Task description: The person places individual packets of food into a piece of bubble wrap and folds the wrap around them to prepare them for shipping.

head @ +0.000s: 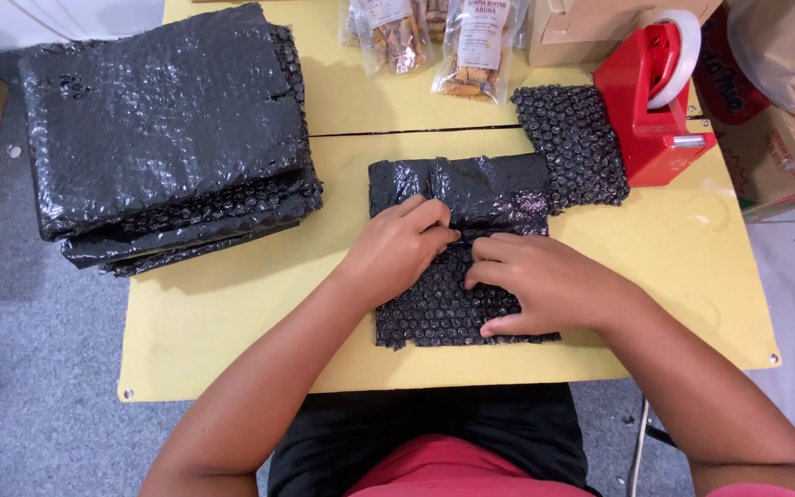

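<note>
A sheet of black bubble wrap (471, 193) lies on the yellow table (232, 313), folded over something I cannot see. My left hand (397, 248) presses on the fold's near edge, fingers curled onto the wrap. Beside it, my right hand (535, 281) lies flat on the lower part of the wrap, with the thumb along its near edge. The two hands almost touch at the middle of the bundle. A second part of the bubble wrap (577, 143) sticks out to the upper right.
A stack of black bubble wrap sheets (163, 129) sits at the table's left. A red tape dispenser (655, 101) stands at the right. Clear snack packets (480, 46) and a cardboard box (591, 28) are at the far edge. More boxes (775, 156) stand right of the table.
</note>
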